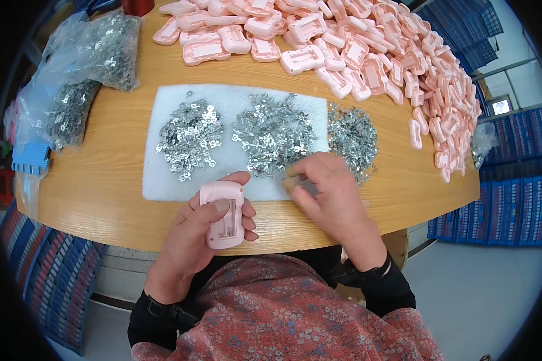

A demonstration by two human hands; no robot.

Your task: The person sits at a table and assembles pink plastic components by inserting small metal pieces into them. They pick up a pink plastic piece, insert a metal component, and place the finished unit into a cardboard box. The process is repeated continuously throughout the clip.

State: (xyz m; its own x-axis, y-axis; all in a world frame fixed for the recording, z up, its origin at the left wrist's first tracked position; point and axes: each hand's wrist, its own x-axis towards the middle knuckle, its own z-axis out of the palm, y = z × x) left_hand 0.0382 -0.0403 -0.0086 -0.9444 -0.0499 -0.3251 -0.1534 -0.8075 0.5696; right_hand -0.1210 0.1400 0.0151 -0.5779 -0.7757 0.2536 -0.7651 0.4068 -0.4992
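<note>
My left hand (190, 237) is closed round a pale pink plastic housing (224, 193), held upright above the table's near edge. Its open battery compartment (227, 224) faces up, with small metal contacts at the lower end. The left thumb presses at the compartment's upper left side. My right hand (333, 194) hovers by the near edge of the middle pile of small metal contact pieces (273, 133). Its thumb and fingers are curled together; whatever may be between the fingertips is too small to make out. Another heap of metal pieces (190, 137) lies to the left, and a third (351, 139) to the right.
A white foam sheet (153, 174) lies under the left and middle piles. Many pink housings (367, 54) are heaped along the table's far and right side. Clear plastic bags (111, 54) of metal pieces lie at the left. Blue racks (506, 204) stand beyond the table.
</note>
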